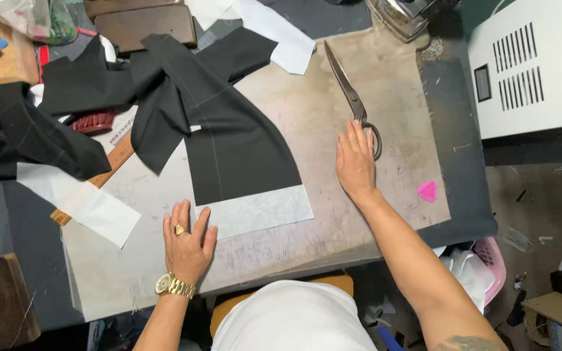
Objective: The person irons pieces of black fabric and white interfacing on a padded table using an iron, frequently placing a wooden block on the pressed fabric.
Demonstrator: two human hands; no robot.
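Tailor's workroom, seen from above: a worn, stained worktop (333,214) with a dark cloth border, cluttered at the far left. Left hand (188,242) flat and spread, fingers apart, pressing down at the near-left corner of a white interfacing piece (255,211), apparently to keep it from sliding. Right hand (355,159) also open and flat, gripping nothing, fingertips just touching the handle loops of long dark scissors (351,97) pointing away from the body; probably parked there for easy reach. Between the two hands, and stretching away from them, a black fabric panel (235,140) overlapping the white piece, faint chalk lines on it. Beyond the left hand, more black fabric pieces (27,130) in a loose heap, a wooden ruler (108,166) partly under them, a white strip (89,205) beside it, and a reddish brush (93,121) half hidden. Just right of the right hand, a pink tailor's chalk (427,190) lying apart. Far right, well clear of both hands, a white vented machine casing (528,65). Past the scissors' tips, part of an iron (406,16). Floor below right strewn with scraps.
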